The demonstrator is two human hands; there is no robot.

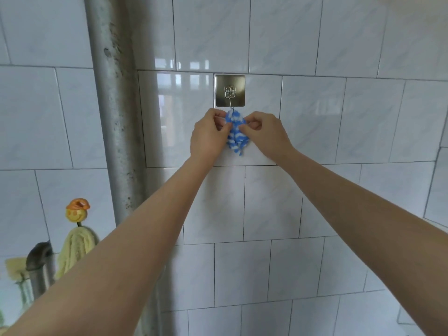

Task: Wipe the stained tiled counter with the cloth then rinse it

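A small blue-and-white striped cloth [236, 132] hangs bunched against the white tiled wall, right under a square metal adhesive hook [229, 90]. A thin wire from the hook reaches the cloth's top edge. My left hand [209, 137] pinches the cloth's left side between thumb and fingers. My right hand [263, 133] pinches its right side. Both arms stretch up from the bottom of the view. The counter is out of view.
A grey vertical pipe [114, 105] runs down the wall left of the hook. At lower left a smiley-face hook [76, 212] holds a yellow cloth [74, 251] beside a pipe elbow [38, 255]. White tiles cover the wall.
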